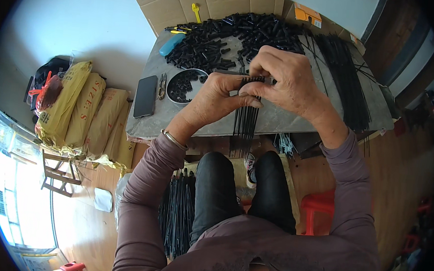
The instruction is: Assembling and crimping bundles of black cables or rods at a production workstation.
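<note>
Over the front part of the grey table, my left hand (212,97) pinches a row of thin black rods (245,125) between thumb and fingers. The rods fan side by side, and their lower ends hang past the table's edge. My right hand (289,80) meets it at the top of the rods, its thumb and fingers closed on a small dark piece (270,81) whose kind I cannot make out. Behind my hands spreads a heap of short black tubular parts (259,30). A round metal dish (170,89) holding small black pieces stands left of my left hand.
On the table's left lie a phone (145,96), small pliers (162,86) and a blue object (172,45). Long black rods (348,89) cover the right side. Cardboard (226,2) stands along the back. More rods (176,213) stand beside my left leg; a red stool (318,205) is right.
</note>
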